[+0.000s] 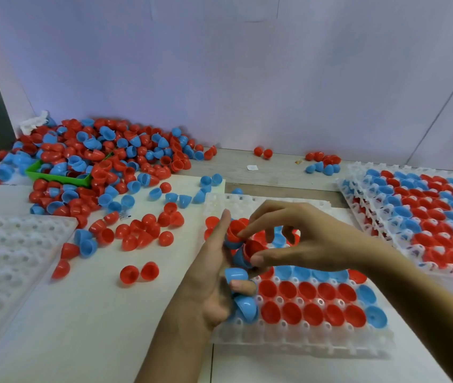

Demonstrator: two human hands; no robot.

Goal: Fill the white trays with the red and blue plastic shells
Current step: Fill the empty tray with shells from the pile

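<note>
Shells (240, 283) crowd the left hand (208, 283), half-hiding the tray (302, 341); right fingers (258, 259) pinch one.

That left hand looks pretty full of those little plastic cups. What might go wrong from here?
Some guesses from how things lie:

1. The left hand grips several shells at once, among them a blue shell near the thumb. While the right hand pinches a red shell out of the bunch, another may slip free.

2. A dropped shell could knock ones already seated in the white tray directly below.

3. The loose shells on the table could roll away if bumped.
</note>
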